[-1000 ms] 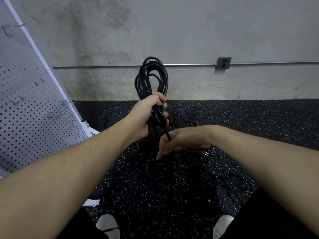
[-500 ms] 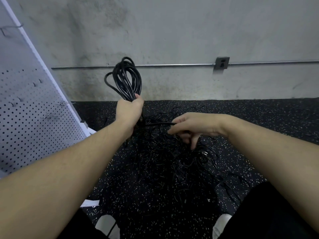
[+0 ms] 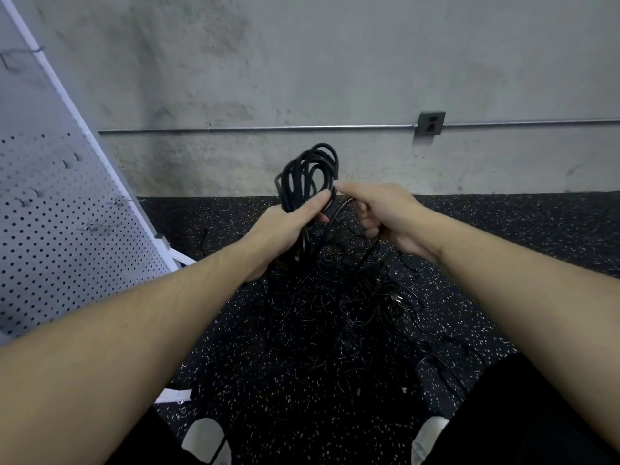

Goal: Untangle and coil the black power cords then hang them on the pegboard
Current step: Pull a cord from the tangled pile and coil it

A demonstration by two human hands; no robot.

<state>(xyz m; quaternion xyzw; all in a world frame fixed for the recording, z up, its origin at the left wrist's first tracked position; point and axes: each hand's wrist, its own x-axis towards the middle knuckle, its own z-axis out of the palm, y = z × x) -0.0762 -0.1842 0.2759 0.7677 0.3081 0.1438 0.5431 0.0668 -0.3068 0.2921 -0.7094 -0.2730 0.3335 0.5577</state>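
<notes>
Two hands work a coil of black cord above a tangled pile on a speckled floor.

At frame centre the left hand (image 3: 285,226) grips the coiled cord (image 3: 308,172), whose loops stand up above the fist. Just right of it, the right hand (image 3: 385,209) pinches a strand that leads into the coil and down to the tangled cords (image 3: 335,303) on the black speckled floor (image 3: 503,236) at lower centre. A white pegboard (image 3: 50,229) with hooks leans along the left edge. A conduit pipe (image 3: 255,129) and outlet box (image 3: 431,123) cross the grey wall (image 3: 335,62) above.
</notes>
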